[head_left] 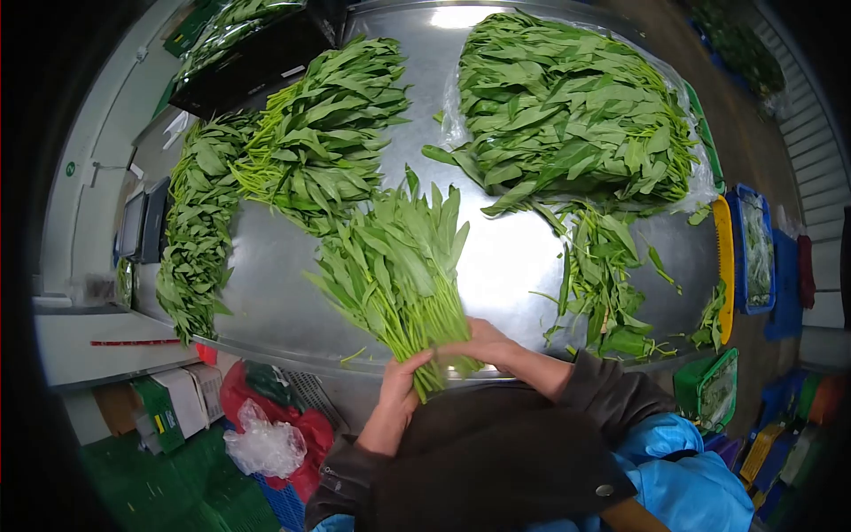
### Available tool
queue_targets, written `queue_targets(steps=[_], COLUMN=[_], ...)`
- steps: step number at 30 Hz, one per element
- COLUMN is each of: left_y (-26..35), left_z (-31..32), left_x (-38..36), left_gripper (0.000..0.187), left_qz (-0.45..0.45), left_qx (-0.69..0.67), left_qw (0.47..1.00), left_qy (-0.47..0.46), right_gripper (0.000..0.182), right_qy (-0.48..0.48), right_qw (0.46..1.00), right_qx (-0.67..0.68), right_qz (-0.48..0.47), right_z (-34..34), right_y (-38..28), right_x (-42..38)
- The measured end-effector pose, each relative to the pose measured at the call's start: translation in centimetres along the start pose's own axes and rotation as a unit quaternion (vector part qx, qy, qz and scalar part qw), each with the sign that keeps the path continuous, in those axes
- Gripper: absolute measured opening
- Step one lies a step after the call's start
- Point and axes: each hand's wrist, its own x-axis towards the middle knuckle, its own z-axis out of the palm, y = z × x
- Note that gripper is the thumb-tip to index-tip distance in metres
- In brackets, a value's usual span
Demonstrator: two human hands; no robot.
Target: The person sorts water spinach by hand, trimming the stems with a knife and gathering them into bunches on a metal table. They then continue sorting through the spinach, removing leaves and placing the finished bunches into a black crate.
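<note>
At the table's near edge, a bunch of water spinach [399, 266] stands with its long leaves pointing away from me and its pale green stems towards my body. My left hand [401, 388] is closed round the lower stems from the left. From the right, my right hand [483, 344] wraps the same stems a little higher, its fingertips slightly blurred. Just beyond the bunch lies a larger pile of the greens [328, 124]. Loose, broken stems and leaves [607, 275] are scattered on the right of the metal table [505, 266].
A large heap of greens [576, 115] on clear plastic fills the back right. Another row of greens [206, 222] lies at the left, near a dark screen [133, 223]. A black crate [257, 71] stands back left. Blue [753, 248] and green crates [709, 390] sit beyond the right edge.
</note>
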Motion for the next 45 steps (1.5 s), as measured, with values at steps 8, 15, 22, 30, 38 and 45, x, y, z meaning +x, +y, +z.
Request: queue_targets(steps=[8, 15, 22, 30, 38, 45], left_y=[4.7, 6.9, 9.7, 10.8, -0.1, -1.6], left_z=[3.8, -1.5, -7.9, 0.8, 2.7, 2.0], left_x=[-5.9, -4.2, -5.8, -6.1, 0.4, 1.0], left_gripper=[0.029, 0.023, 0.026, 0.018, 0.015, 0.032], left_qz=[0.117, 0.069, 0.201, 0.422, -0.061, -0.053], left_qx=[0.059, 0.083, -0.04, -0.071, -0.09, -0.148], left_qw=[0.99, 0.993, 0.95, 0.894, 0.993, 0.988], left_qy=[-0.046, 0.036, 0.237, 0.137, 0.04, 0.012], right_gripper=[0.041, 0.036, 0.029, 0.032, 0.037, 0.038], right_qy=[0.051, 0.123, 0.19, 0.162, 0.133, 0.152], right_qw=[0.994, 0.992, 0.981, 0.955, 0.984, 0.966], right_qx=[-0.031, -0.037, -0.035, 0.073, 0.109, -0.163], right_qz=[-0.093, -0.019, 0.006, -0.237, 0.043, -0.134], right_z=[2.0, -2.0, -6.2, 2.2, 2.5, 0.7], right_y=[-5.6, -4.8, -4.8, -10.1, 0.4, 2.5], right_x=[-4.6, -4.1, -4.6, -4.9, 0.3, 0.6])
